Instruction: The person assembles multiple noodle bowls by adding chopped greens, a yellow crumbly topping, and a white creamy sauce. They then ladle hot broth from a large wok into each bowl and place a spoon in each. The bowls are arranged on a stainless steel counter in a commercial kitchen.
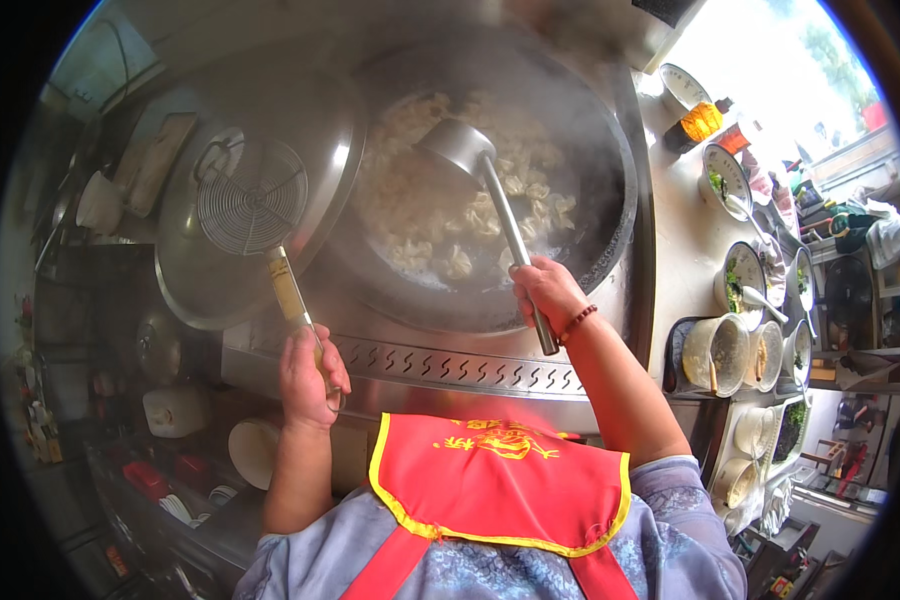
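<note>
My left hand (312, 377) is closed round the handle of a round wire skimmer (253, 200), held over a large metal lid. With my right hand (550, 292) I grip the long metal handle of a ladle (458, 148); its bowl hangs over the big wok (610, 205). Many pale dumplings (458, 262) float in the steaming liquid below, and steam blurs those at the far side. The skimmer's mesh looks bare.
The domed lid (195, 285) leans left of the wok. A slotted steel ledge (450, 365) runs along the front. On the right counter stand bowls with greens (738, 280), spoons, tubs (715, 350) and an orange-labelled bottle (698, 125). White dishes (255, 450) sit lower left.
</note>
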Tool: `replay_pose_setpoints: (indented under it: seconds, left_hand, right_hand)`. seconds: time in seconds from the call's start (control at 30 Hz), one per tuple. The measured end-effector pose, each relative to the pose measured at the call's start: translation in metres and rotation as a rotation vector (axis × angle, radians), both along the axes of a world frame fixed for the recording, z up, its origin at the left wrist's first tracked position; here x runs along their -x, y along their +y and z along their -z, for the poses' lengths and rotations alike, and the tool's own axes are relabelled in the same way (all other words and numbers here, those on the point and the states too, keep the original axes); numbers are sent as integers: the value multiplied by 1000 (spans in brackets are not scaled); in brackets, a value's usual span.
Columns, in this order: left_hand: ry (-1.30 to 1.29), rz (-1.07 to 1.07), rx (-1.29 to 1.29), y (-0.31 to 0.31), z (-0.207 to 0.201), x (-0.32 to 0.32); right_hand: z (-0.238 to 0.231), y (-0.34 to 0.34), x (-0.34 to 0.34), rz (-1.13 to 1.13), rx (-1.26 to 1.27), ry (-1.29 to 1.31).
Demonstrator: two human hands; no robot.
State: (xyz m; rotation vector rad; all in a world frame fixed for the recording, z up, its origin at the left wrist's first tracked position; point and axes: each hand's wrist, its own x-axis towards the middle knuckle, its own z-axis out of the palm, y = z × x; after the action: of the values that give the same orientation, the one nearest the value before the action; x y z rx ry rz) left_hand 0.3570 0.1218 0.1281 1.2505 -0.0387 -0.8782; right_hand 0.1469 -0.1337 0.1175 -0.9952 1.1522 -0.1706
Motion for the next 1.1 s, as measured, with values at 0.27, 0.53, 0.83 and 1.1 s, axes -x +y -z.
replay_pose_setpoints:
  seconds: [0.27, 0.53, 0.83, 1.1]
  left_hand:
    - [34, 40, 25, -8, 4, -2]
    - [17, 13, 26, -14, -2, 0]
    - [-11, 29, 20, -9, -2, 6]
    - [1, 23, 19, -12, -1, 8]
  right_hand:
    - [-6, -6, 22, 110, -38, -90]
    - [4, -23, -5, 111, -44, -162]
    - [33, -17, -19, 327, -622, -481]
    - [17, 11, 30, 210, -373, -330]
